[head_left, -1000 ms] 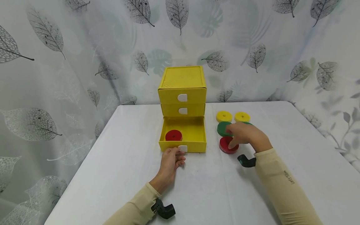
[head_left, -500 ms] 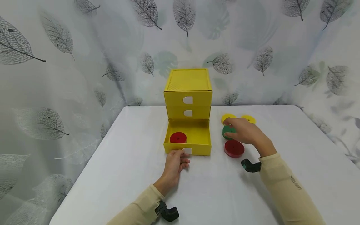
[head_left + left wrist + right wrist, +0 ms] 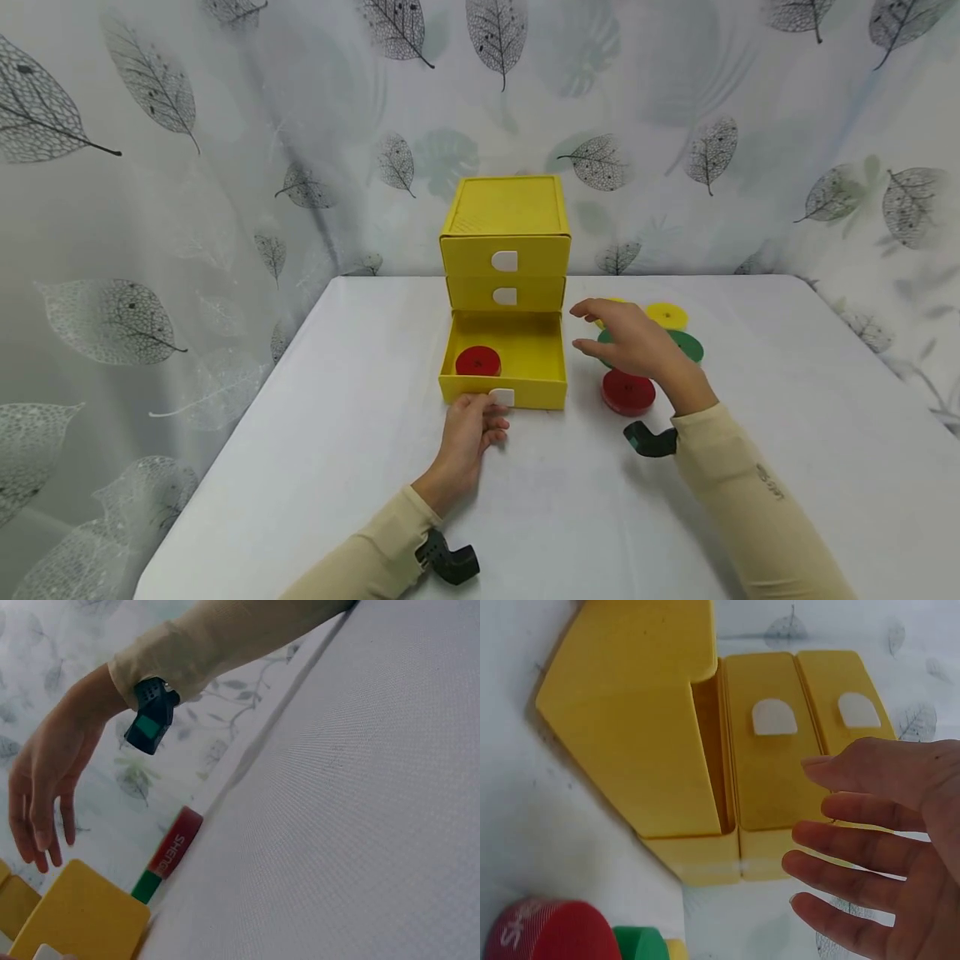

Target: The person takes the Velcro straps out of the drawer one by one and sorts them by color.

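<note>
A yellow three-drawer cabinet (image 3: 505, 208) stands at the back middle, its bottom drawer (image 3: 532, 350) pulled out. Inside that drawer, toward the left, lies a red disc (image 3: 477, 360) with a small centre hole. My left hand (image 3: 463, 437) is at the drawer front, thumb and finger pinching its white tab (image 3: 502, 397), the other fingers curled below. My right hand (image 3: 626, 337) hovers over the discs to the right, fingers spread and holding nothing. Below it lie another red disc (image 3: 628, 393) and a green disc (image 3: 684, 345), with a second green one partly hidden.
Behind the green discs sits a yellow disc (image 3: 667, 316); another yellow one is mostly hidden by my right hand. The two upper drawers (image 3: 772, 735) are closed. A leaf-print curtain (image 3: 300, 108) hangs behind the white-covered table (image 3: 375, 333).
My right hand has risen off the discs and shifted toward the cabinet, its fingers spreading, which leaves the red disc below more exposed. My left hand keeps its place at the drawer tab.
</note>
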Demonstrator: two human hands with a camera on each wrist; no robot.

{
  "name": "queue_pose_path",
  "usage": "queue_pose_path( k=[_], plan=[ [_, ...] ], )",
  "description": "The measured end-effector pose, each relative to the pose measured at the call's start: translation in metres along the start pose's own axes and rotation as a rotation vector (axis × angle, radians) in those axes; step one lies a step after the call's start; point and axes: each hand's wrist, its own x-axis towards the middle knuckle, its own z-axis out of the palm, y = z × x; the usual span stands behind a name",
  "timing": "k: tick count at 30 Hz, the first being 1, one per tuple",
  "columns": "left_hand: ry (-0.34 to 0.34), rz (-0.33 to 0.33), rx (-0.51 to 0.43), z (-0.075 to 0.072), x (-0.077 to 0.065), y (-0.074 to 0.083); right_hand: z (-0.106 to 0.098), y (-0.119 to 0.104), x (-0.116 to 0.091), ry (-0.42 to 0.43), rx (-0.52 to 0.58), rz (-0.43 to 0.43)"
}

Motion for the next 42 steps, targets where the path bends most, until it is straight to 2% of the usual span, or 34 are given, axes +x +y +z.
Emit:
queue_pose_path(
  k=[9, 17, 24, 42],
  plan=[
    [-0.001, 0.002, -0.008, -0.002, 0.001, 0.002, 0.013, -0.021, 0.015, -0.004, 0.033, -0.019],
    [0.003, 0.001, -0.022, -0.001, 0.001, 0.001, 0.027, -0.034, 0.029, -0.026, 0.051, -0.086],
    [0.004, 0.003, -0.017, 0.0, 0.0, 0.001, 0.036, -0.038, 0.039, -0.05, 0.081, -0.067],
    [0.006, -0.002, -0.029, -0.002, 0.003, 0.0, 0.068, -0.048, 0.068, -0.123, 0.138, -0.126]
  ],
)
